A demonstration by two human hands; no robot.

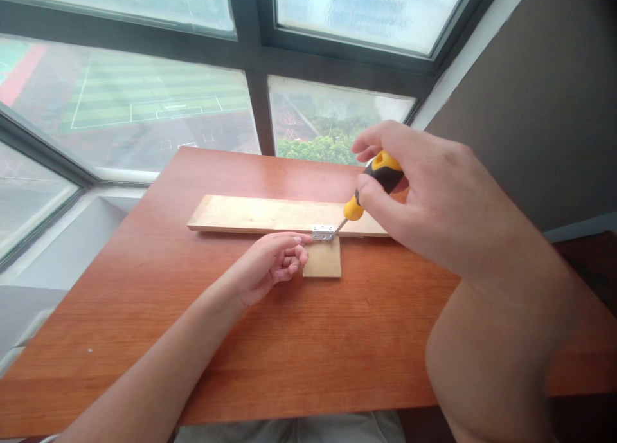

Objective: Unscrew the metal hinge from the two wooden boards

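My right hand [419, 179] is closed around the yellow and black handle of a screwdriver [354, 208], which slants down to the left. Its metal tip meets the right end of a small silver hinge [322, 232]. That hinge lies along the front edge of a long pale wooden board [250, 213]. Below it, a small square wooden piece [322, 260] rests against the board. My left hand [277, 260] reaches in from the left, index finger stretched to the hinge's left end. Its other fingers curl loosely with nothing visible in them. Any screw under the tip is too small to make out.
Everything lies on a reddish-brown wooden table [270, 359]. Dark-framed windows [258, 51] stand behind its far edge, with a sports field outside. A grey wall [540, 108] rises on the right. A tiny pale speck [89, 350] lies at the table's left.
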